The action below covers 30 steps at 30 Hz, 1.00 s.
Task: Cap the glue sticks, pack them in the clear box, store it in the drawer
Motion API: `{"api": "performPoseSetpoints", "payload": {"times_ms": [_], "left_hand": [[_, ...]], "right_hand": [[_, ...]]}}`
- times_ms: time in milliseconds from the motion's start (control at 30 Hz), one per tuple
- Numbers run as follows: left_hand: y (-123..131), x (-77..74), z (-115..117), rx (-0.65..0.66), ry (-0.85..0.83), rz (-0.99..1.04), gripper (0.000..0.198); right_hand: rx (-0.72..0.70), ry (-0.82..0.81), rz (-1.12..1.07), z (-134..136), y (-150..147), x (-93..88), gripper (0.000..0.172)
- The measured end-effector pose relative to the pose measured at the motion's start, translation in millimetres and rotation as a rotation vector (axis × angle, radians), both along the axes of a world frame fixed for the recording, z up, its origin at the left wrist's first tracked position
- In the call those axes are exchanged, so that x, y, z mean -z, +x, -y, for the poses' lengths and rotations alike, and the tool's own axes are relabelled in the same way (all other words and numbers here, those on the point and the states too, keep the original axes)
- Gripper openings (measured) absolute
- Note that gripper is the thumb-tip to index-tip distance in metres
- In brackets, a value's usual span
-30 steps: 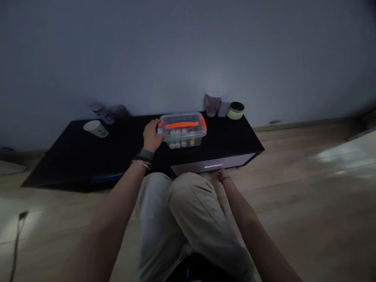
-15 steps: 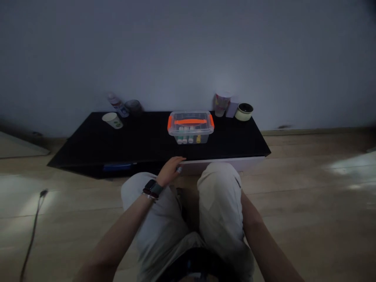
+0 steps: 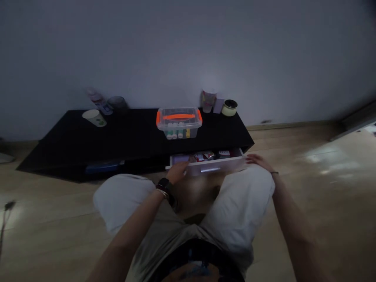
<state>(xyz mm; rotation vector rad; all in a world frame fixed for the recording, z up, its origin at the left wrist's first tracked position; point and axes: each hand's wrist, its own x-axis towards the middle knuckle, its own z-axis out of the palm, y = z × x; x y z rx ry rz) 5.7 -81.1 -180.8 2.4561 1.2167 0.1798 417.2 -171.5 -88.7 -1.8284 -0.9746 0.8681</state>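
Observation:
A white drawer [image 3: 226, 164] with a silver handle [image 3: 210, 170] stands partly pulled out of a low black cabinet [image 3: 132, 137]. My left hand [image 3: 177, 172], with a watch on the wrist, is closed on the left end of the drawer front. At the right end, my right hand [image 3: 260, 161] reaches over with fingers stretched out, their tips at the drawer's corner. Inside the drawer lie small packets [image 3: 204, 156] and a dark box with pale lettering [image 3: 224, 154]; their kind is too blurred to tell.
On the cabinet stand a clear lidded box [image 3: 179, 127] with an orange handle, a paper cup [image 3: 94, 118], a bottle [image 3: 99, 101], a dark cup [image 3: 118, 103], a plastic cup [image 3: 208, 102] and a cream jar [image 3: 229, 108]. My knees flank the drawer; a cable [image 3: 5, 219] lies left.
The drawer has come out toward me, showing its contents. My right hand has come up from beside my knee to the drawer's right end. My knees have spread apart, and the view has shifted right.

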Motion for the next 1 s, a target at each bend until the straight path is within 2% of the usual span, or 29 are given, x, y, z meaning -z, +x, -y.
{"api": "performPoseSetpoints", "payload": {"times_ms": [100,133,267,367,533,667,800,900,1000], "left_hand": [[3,-4.9,3,-0.009,-0.018,-0.011,0.052],[4,-6.7,4,-0.012,-0.026,-0.019,0.053],[10,-13.1,7,-0.042,-0.061,-0.063,0.050],[13,-16.3,10,-0.058,-0.090,-0.099,0.045],[15,-19.4,15,-0.057,-0.108,-0.125,0.038],[19,-22.5,19,-0.067,-0.116,-0.135,0.035],[19,-27.7,26,-0.068,-0.148,-0.156,0.033],[18,-31.5,33,-0.069,-0.182,-0.167,0.035],[16,-33.3,38,-0.058,-0.213,-0.162,0.034]], "right_hand": [[-0.035,0.037,-0.075,-22,20,-28.8,0.009],[-0.059,0.067,-0.090,-30,20,-38.4,0.010],[-0.278,0.103,-0.075,-65,-8,-66.8,0.019],[-0.460,0.078,-0.003,-96,-49,-73.1,0.017],[-0.619,0.183,0.257,-139,-119,-76.7,0.014],[-0.644,0.256,0.557,-161,-165,-92.3,0.018],[-0.654,0.337,0.720,-188,-202,-106.4,0.023],[-0.710,0.390,0.868,-217,-225,-109.3,0.028],[-0.765,0.331,1.030,-246,-244,-107.1,0.033]]}}
